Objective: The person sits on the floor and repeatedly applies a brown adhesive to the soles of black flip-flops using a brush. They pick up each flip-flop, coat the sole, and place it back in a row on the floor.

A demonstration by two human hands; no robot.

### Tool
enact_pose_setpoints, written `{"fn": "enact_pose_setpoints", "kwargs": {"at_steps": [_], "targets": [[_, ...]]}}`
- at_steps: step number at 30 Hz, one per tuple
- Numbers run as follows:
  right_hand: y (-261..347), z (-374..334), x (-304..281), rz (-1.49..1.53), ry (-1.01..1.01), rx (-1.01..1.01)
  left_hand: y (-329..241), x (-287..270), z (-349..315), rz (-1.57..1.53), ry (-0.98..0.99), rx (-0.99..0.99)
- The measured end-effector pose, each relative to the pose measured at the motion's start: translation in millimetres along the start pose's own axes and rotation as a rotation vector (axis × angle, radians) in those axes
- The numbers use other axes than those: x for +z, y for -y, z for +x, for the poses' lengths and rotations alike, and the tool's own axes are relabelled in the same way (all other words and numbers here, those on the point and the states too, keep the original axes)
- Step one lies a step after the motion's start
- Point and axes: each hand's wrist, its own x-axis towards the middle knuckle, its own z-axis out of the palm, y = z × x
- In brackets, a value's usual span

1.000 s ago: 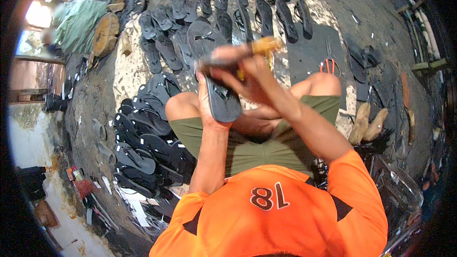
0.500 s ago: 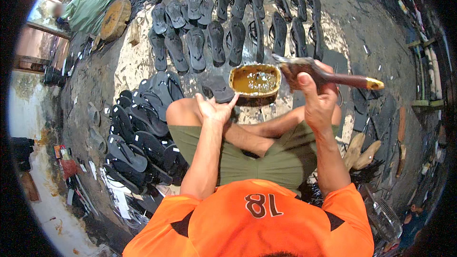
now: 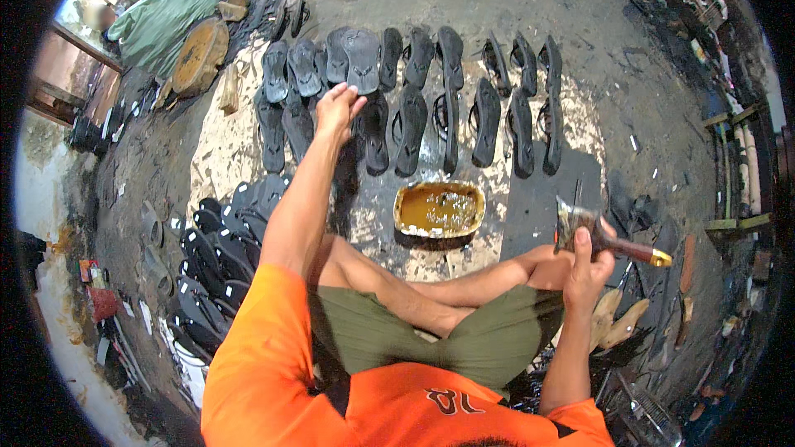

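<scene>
My left hand [image 3: 335,112] is stretched out to the back row of dark flip-flops, its fingers closed at the near end of one flip-flop [image 3: 362,56]. That flip-flop lies sole-up or flat beside another dark flip-flop [image 3: 335,54], partly overlapping it. At my right knee, my right hand [image 3: 590,261] grips a wide brush [image 3: 617,244] with a dark brown handle and yellow tip; its bristles face left. Between the hands stands a rectangular tub [image 3: 399,228] of glossy amber-brown liquid, in front of my crossed legs.
Two rows of dark flip-flops, including one [image 3: 484,116], stand on the blotched floor sheet. A pile of black flip-flops [image 3: 203,281] lies at my left. Wooden foot forms [image 3: 623,323] are by my right knee. A round wood block [image 3: 201,54] sits at the far left.
My left arm has reached forward from beside the tub to the back row, and the flip-flop is gone from beside the tub. My right hand has lowered the brush away from the tub, rightward.
</scene>
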Motion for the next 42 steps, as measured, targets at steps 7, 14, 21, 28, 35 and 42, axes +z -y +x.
{"fn": "enact_pose_setpoints", "kwargs": {"at_steps": [7,14,21,28,35,42], "targets": [[17.5,-10.4,-58.6,-0.186,-0.198,0.08,60.5,1.3,175.7,0.162,-0.204,0.02],[14.3,4.8,1.1,-0.271,-0.155,0.09,28.9,-7.6,74.9,0.706,0.107,0.371],[-36.1,13.5,65.2,-0.276,0.096,0.195,-105.7,-169.0,-265.4,0.601,-0.293,0.632],[-39.9,11.2,104.1,-0.081,0.437,0.149,-88.1,-436.9,-454.8,1.389,-1.649,0.519],[-101.3,18.4,161.1,-0.562,0.879,-0.083,-98.1,-412.0,-483.3,1.321,-1.023,0.576],[-125.8,18.2,155.7,-0.248,0.637,-0.407,-49.8,-188.5,-406.3,1.118,-0.262,0.562]]}}
